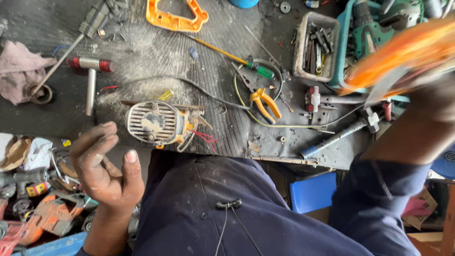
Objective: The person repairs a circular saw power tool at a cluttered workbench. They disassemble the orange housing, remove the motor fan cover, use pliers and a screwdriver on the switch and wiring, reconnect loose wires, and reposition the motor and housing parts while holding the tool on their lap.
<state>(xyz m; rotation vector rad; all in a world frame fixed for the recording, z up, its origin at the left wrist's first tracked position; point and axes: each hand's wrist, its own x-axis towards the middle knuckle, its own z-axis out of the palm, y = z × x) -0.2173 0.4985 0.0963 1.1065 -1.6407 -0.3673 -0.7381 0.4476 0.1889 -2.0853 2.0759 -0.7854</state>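
The right hand (433, 97) is lifted at the right edge of the view, above the bench (189, 52), and it has hold of an orange plastic piece (403, 52). This piece is strongly blurred, so its exact shape cannot be told; the fingers of this hand are also blurred, but they seem closed around it. The orange piece is high over a teal tool case (348, 42) and well apart from the left hand (106, 166).

The left hand is empty. It is turned palm up in front of the bench edge, with the fingers half curled and the thumb standing up; the skin is dusty and dark with dirt. Just behind it, on the bench, lies a motor housing (154, 122) with a round metal grille, grey and dirty, with orange parts and thin red wires (206, 138) coming out at its right side. The hand does not touch it.

The bench surface is a dark ribbed rubber mat, covered with pale sawdust. On it are a hammer (91, 78) with a red-ended metal head, yellow-handled pliers (265, 102), a long screwdriver (232, 57) with a green grip, and an orange handle frame (175, 19) at the top. A grey tray (303, 42) with small metal bits stands beside the teal case. The right forearm reaches out of a dark blue sleeve (379, 189).
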